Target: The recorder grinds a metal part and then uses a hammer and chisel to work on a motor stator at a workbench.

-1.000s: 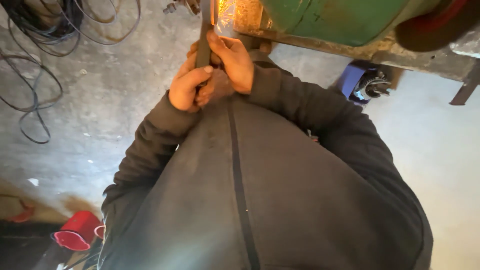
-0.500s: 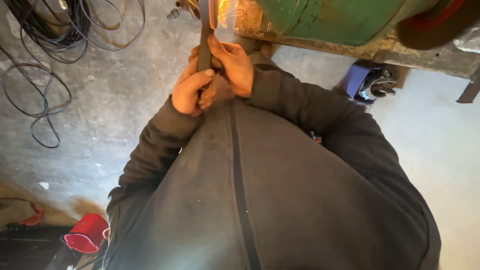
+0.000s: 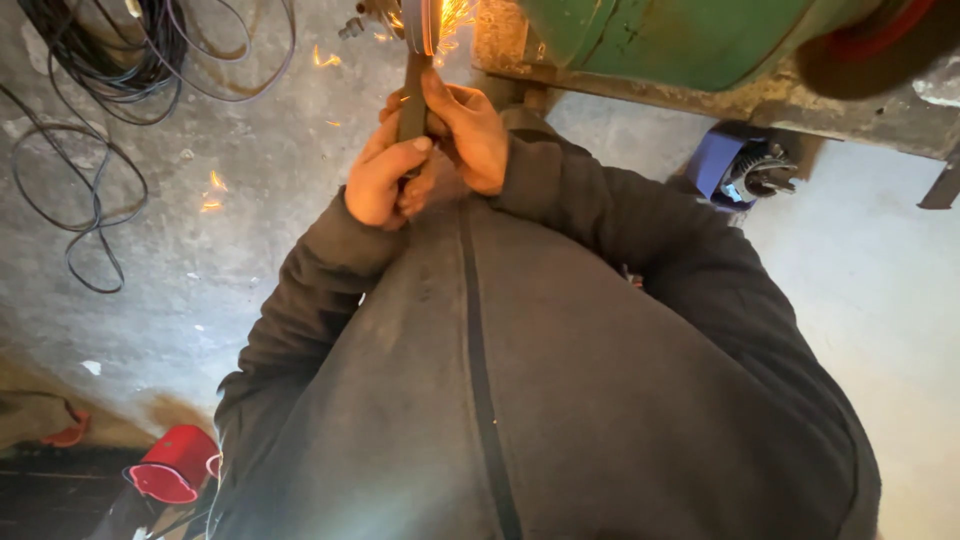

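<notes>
Gripping the metal bar (image 3: pixel 412 100) in both fists, left hand (image 3: pixel 385 180) low, right hand (image 3: pixel 470 135) above. Tip meets the grinder wheel (image 3: pixel 425 25); sparks (image 3: pixel 455 15) now flare brighter than before: grinding has begun.

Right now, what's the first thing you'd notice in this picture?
The orange sparks at the top, spraying where a dark metal bar meets the wheel. Just below, the left hand and right hand both grip that bar. A green machine fills the top right, and black cables coil top left.
</notes>
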